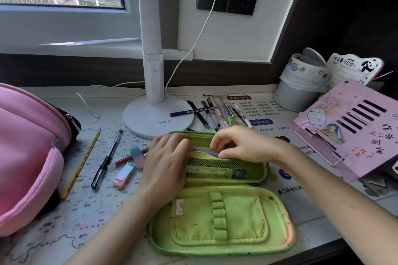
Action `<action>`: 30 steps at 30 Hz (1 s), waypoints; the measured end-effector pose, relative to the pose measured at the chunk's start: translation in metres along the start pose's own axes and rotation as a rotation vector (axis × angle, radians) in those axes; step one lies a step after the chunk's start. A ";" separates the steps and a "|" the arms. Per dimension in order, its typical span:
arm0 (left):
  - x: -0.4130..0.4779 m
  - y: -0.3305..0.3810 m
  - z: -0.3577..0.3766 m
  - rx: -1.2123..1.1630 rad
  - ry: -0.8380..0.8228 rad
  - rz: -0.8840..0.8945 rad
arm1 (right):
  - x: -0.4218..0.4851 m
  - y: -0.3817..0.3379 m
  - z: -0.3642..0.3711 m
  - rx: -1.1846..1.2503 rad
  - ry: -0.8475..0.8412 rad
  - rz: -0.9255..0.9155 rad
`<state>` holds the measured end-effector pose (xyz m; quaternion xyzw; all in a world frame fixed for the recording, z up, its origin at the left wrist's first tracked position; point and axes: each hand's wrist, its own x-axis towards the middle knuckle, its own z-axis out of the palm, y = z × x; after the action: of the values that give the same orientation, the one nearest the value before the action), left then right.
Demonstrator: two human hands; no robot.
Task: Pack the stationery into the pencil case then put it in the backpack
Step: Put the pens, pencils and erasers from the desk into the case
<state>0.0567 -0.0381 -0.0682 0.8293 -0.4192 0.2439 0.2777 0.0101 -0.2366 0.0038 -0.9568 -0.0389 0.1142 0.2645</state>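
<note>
A green pencil case (219,219) lies open on the desk in front of me. My left hand (165,163) rests on its left side, holding the far half. My right hand (241,144) pinches a purple pen (206,151) that lies inside the far half, above a mesh pocket. Left of the case lie a yellow pencil (80,162), a black pen (106,160), a red pen (127,159) and two erasers (125,175). Several more pens (215,114) lie behind the case by the lamp. A pink backpack (28,157) stands at the far left.
A white desk lamp (154,118) stands behind the case, with a white charger cable (90,103) beside it. At the right are a grey bin (299,92) and a pink book stand (353,127). A printed map mat (90,206) covers the desk.
</note>
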 end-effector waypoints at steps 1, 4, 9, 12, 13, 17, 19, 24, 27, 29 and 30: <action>0.000 -0.001 0.000 -0.023 -0.029 -0.005 | -0.001 0.002 0.003 0.006 -0.009 0.002; -0.001 -0.001 -0.001 -0.082 -0.073 -0.022 | -0.010 0.006 0.006 0.020 0.026 0.022; -0.001 0.000 0.001 -0.069 -0.126 -0.031 | -0.023 0.014 0.003 0.029 0.096 0.054; 0.003 -0.002 0.001 -0.081 -0.130 -0.050 | -0.006 0.042 -0.010 -0.089 0.560 0.161; 0.005 -0.003 0.001 -0.075 -0.133 -0.059 | 0.003 0.053 -0.015 -0.161 0.646 0.252; 0.024 -0.009 -0.004 -0.005 -0.244 -0.130 | 0.036 0.077 -0.016 -0.283 0.599 0.516; 0.042 -0.013 -0.005 0.100 -0.409 -0.104 | 0.048 0.080 -0.008 -0.328 0.562 0.552; 0.070 -0.012 -0.003 0.194 -0.746 0.092 | 0.062 0.087 0.003 -0.413 0.521 0.615; 0.075 -0.010 0.003 0.264 -0.818 0.128 | 0.064 0.092 0.003 -0.403 0.530 0.622; 0.075 -0.010 0.005 0.291 -0.846 0.130 | 0.067 0.096 0.002 -0.395 0.538 0.612; 0.075 -0.010 0.006 0.299 -0.855 0.135 | 0.069 0.098 0.002 -0.399 0.534 0.603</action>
<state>0.1054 -0.0792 -0.0276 0.8573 -0.5095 -0.0447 -0.0595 0.0776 -0.3101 -0.0619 -0.9536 0.2900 -0.0747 0.0303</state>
